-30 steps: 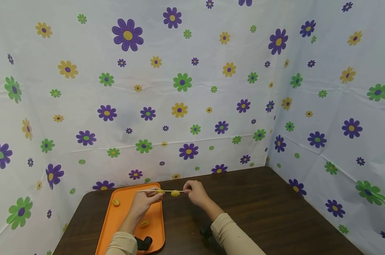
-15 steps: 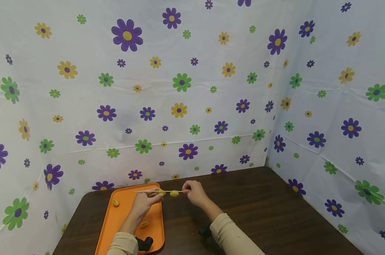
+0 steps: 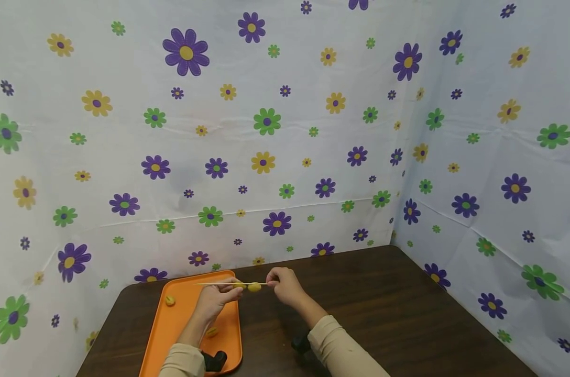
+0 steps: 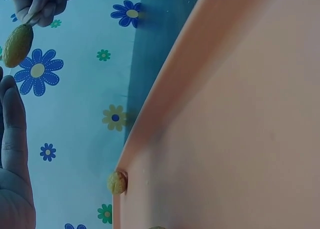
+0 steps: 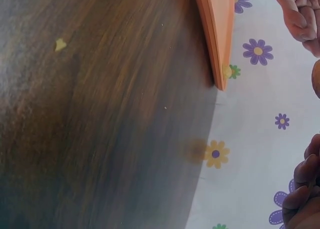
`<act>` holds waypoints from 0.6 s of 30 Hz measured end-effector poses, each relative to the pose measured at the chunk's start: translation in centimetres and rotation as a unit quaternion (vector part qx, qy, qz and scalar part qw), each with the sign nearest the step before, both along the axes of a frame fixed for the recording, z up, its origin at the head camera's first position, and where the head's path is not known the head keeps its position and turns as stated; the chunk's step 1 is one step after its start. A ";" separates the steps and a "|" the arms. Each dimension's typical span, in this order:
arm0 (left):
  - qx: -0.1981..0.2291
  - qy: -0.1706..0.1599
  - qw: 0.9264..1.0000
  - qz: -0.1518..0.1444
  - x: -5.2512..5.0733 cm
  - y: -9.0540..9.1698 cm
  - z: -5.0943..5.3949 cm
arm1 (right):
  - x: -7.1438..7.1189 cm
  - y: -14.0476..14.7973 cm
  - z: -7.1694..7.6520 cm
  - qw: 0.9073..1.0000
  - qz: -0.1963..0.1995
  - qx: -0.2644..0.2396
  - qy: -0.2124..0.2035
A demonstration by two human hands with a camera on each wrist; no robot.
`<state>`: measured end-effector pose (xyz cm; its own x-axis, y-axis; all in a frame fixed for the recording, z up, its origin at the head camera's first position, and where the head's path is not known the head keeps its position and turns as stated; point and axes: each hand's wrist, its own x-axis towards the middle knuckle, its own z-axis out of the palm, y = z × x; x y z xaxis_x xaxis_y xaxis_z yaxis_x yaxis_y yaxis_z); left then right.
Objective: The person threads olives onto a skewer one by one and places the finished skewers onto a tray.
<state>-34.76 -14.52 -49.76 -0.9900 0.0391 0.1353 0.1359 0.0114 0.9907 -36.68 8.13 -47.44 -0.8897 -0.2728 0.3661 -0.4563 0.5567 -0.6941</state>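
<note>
A thin wooden skewer (image 3: 204,284) lies level above the orange tray (image 3: 176,285). My right hand (image 3: 285,285) pinches its right end. On the skewer, beside those fingers, sits a small yellow oval fruit (image 3: 254,287), with wrinkled skin in the left wrist view. My left hand (image 3: 211,299) holds a second yellow fruit (image 3: 239,284) at its fingertips, with the skewer running past or through it; its fingers partly hide this fruit. More yellow fruits lie on the tray: one near the left rim (image 3: 170,300), one beside my left forearm (image 3: 211,332).
A dark wood table (image 3: 360,303) carries the tray at its left. Flower-printed white cloth (image 3: 271,146) stands behind and at both sides. Black straps or mounts (image 3: 214,361) sit at the wrists. A small yellow crumb (image 5: 60,44) lies on the table.
My right hand has moved slightly left, bringing the skewer and its fruit closer to the fruit in my left hand. The skewer's left end reaches a little farther left.
</note>
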 end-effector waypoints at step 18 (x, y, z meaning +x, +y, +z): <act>-0.074 -0.011 0.997 -0.022 0.3 -1.9 -0.2 | -0.3 0.4 0.0 1.000 -0.007 -0.013 -0.012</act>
<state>-34.48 -16.38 -49.97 -0.9896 0.1000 0.1036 0.1181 0.1523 0.9813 -37.00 8.53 -47.40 -0.9022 -0.2510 0.3508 -0.4312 0.5438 -0.7200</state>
